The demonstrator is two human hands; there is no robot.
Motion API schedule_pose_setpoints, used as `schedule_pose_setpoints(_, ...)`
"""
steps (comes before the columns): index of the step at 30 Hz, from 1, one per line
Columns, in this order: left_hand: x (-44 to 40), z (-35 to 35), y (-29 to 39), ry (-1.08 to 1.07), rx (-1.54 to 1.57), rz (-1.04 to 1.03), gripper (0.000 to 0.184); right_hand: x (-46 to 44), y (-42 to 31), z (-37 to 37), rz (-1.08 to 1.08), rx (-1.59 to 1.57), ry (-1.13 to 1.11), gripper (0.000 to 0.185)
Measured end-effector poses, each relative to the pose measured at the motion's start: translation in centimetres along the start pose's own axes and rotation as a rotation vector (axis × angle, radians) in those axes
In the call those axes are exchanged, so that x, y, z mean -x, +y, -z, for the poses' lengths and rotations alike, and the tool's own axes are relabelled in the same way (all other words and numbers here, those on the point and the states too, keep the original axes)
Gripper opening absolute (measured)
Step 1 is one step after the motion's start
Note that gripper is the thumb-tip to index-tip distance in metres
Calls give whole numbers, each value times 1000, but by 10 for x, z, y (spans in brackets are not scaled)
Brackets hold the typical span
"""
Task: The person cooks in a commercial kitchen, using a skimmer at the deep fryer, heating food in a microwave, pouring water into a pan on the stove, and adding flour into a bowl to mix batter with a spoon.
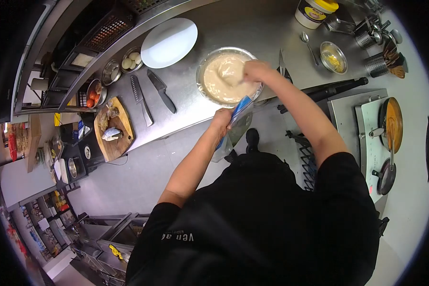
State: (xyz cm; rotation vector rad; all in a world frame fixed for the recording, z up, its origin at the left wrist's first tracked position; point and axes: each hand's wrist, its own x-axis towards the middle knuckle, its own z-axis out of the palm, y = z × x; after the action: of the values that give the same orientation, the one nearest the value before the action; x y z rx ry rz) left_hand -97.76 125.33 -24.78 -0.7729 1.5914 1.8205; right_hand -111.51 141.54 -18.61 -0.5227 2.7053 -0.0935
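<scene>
A large steel bowl (201,88) stands near the counter's front edge, holding a pale creamy mixture (224,76) with swirl marks. My right hand (257,71) is over the bowl's right side, fingers curled and somewhat blurred; a pale smear in the mixture lies below it. What the fingers grip is not clear. My left hand (220,120) is closed around a clear plastic bag (242,107) with a blue edge. The bag is tilted, its upper end at the bowl's front rim and its lower part hanging past the counter edge.
Left of the bowl lie two knives (161,91), a white plate (169,43), and a wooden board (126,125) with food scraps. To the right are a spoon (309,47), a small bowl with yellow bits (333,57), a yellow-lidded tub (314,12) and utensil holders (376,65). Pans (392,126) sit far right.
</scene>
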Motion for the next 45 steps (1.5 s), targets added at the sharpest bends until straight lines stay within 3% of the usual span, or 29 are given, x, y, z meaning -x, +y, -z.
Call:
schedule_pose_setpoints(2,2,4,6,2,-33,-8,34,12,15,15,-40,50,-35,24)
schedule_pose_setpoints(4,2,6,8,1,-66,-14,33,6,28,21,-152,21,163,24)
schedule_pose_setpoints(6,-7,8,5,-47,-139,11,34,-11,18,-5,-169,16,170,24)
schedule_pose_setpoints(8,-4,6,9,-36,-166,-10,34,-6,4,-16,32,-78,110,24)
schedule_pose_setpoints(10,5,10,9,-17,-185,-27,37,6,23,-8,-6,14,118,22)
schedule_pose_setpoints(12,25,11,17,-16,-260,-63,46,14,39,7,-127,36,254,18)
schedule_pose_setpoints(14,43,26,28,37,-330,-23,56,16,34,2,-137,116,219,16)
schedule_pose_setpoints(16,54,57,33,57,-260,-30,57,28,34,-20,131,57,506,17)
schedule_pose_setpoints(18,93,75,53,25,-164,-166,50,65,32,-19,225,7,742,25)
schedule_pose_setpoints(19,100,84,56,68,-98,-289,39,79,34,-27,234,2,745,25)
schedule_pose_setpoints(21,118,109,66,-8,-31,-325,23,99,47,-42,152,31,769,35)
schedule_pose_setpoints(23,130,126,72,70,-27,-402,20,99,62,-63,134,10,718,37)
schedule_pose_setpoints(24,136,125,78,217,-58,-451,16,98,65,-70,126,-5,670,39)
schedule_pose_setpoints(28,146,130,99,282,123,-512,11,95,65,-90,126,-154,750,40)
schedule_pose_setpoints(36,127,124,153,483,8,-698,17,90,66,-95,91,-177,813,40)
schedule_pose_setpoints(38,115,135,158,506,-162,-784,22,89,60,-98,56,-164,787,37)
schedule_pose_setpoints(43,80,143,165,216,-248,-796,29,83,27,-74,-160,-196,790,26)
schedule_pose_setpoints(45,74,139,160,171,-377,-761,41,63,6,-65,-299,-195,630,18)
